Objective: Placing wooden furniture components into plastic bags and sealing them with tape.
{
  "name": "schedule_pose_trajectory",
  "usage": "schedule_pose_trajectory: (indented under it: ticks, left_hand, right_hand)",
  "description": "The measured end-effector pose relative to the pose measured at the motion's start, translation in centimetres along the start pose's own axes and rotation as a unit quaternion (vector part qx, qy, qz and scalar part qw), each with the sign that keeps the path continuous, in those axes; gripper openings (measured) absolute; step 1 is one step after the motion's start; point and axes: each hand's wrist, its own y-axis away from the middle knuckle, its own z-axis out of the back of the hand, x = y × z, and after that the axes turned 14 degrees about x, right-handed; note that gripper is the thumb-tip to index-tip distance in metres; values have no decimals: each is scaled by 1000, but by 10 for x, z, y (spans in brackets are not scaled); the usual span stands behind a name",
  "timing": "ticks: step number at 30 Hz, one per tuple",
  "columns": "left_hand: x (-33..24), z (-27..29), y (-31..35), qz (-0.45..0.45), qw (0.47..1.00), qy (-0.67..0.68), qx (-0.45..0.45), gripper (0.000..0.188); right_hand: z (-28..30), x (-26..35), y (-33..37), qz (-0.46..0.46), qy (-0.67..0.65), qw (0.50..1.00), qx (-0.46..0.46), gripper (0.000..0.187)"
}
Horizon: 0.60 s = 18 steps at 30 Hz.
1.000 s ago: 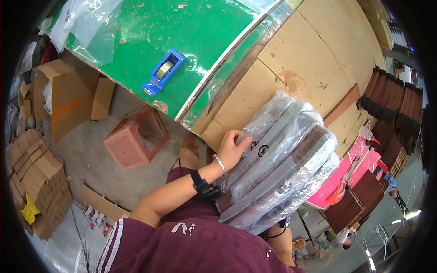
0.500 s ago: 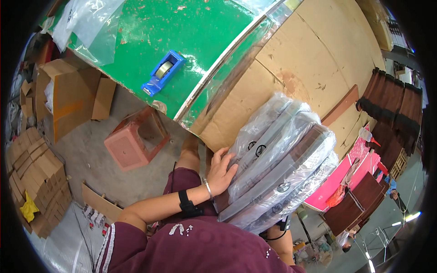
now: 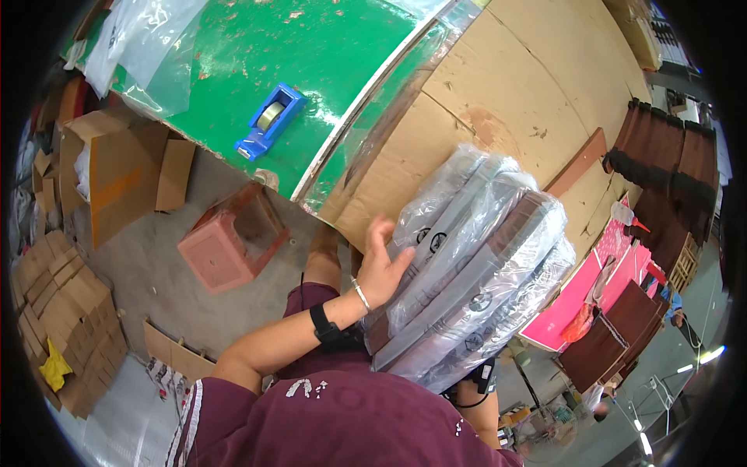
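A bundle of several long, dark brown pieces in clear plastic bags leans over the front edge of a cardboard-covered table, close against my body. My left hand is at the bundle's left side, fingers apart and blurred at the tips, thumb toward the plastic. Whether it touches the plastic I cannot tell. Of my right arm only part of the forearm shows, low beside the bundle's right side; the bundle hides my right hand.
A blue tape dispenser and clear plastic bags lie on the green tabletop. Below stand a pink plastic stool, an open carton and stacked cardboard. Brown slatted pieces are stacked at the right.
My left hand has lifted slightly off the bundle's left side, its fingers now pointing more upward. The bundle has shifted a little up in view; the view itself has turned slightly.
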Motion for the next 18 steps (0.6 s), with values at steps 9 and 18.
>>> schedule_pose_trajectory:
  ticks: [9, 18]
  left_hand:
    - [-45, 10, 21, -96, 946, -223, 214, 67]
    - [-58, -3, 29, -90, 953, -211, 198, 68]
  right_hand:
    - [4, -1, 18, 22, -4, 1000, 13, 62]
    - [10, -1, 14, 40, -3, 999, 32, 60]
